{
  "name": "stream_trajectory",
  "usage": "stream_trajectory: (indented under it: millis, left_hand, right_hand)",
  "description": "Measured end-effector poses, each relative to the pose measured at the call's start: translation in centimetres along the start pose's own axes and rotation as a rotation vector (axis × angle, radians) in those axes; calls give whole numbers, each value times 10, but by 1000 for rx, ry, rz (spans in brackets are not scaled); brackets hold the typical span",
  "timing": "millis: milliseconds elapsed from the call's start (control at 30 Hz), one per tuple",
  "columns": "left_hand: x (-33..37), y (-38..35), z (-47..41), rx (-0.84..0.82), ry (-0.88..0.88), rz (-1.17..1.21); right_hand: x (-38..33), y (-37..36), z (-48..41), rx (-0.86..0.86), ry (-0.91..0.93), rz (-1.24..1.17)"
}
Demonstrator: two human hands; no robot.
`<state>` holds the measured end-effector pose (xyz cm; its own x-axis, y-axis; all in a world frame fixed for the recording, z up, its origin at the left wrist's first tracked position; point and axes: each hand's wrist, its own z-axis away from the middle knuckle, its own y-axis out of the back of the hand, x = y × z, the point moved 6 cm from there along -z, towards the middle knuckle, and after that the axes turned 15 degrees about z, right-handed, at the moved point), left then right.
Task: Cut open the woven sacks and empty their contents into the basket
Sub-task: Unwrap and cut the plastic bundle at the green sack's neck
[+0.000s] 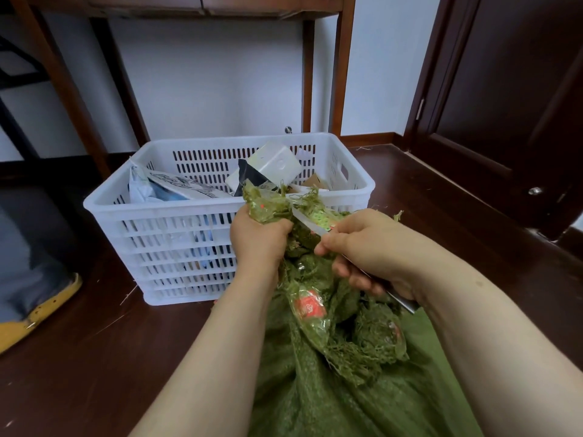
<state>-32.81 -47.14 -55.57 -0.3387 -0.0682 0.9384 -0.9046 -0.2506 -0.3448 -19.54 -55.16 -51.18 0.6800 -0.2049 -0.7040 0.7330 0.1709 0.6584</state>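
Note:
A green woven sack [328,383] lies on the dark floor in front of me, its taped, frayed top bunched upward. My left hand [257,239] grips that bunched neck just in front of the white slatted plastic basket [164,216]. My right hand [367,247] holds a knife [310,227] by its handle, and the pale blade lies against the sack's neck right beside my left hand. The basket holds parcels: a white box, a dark pouch, blue-grey mailer bags and a brown carton.
A wooden table's legs [342,67] stand behind the basket against a white wall. A dark door [511,89] is at the right. A grey and yellow object [38,298] lies on the floor at the left. Loose green threads litter the dark wooden floor.

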Motion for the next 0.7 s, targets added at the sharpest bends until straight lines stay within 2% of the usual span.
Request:
stream_trajectory:
  millis: [267, 700]
  left_hand:
    - [1, -3, 1, -3, -26, -24]
    - [2, -3, 1, 8, -56, -24]
  right_hand:
    - [0, 2, -5, 94, -10, 15]
    - [-3, 4, -2, 86, -20, 54]
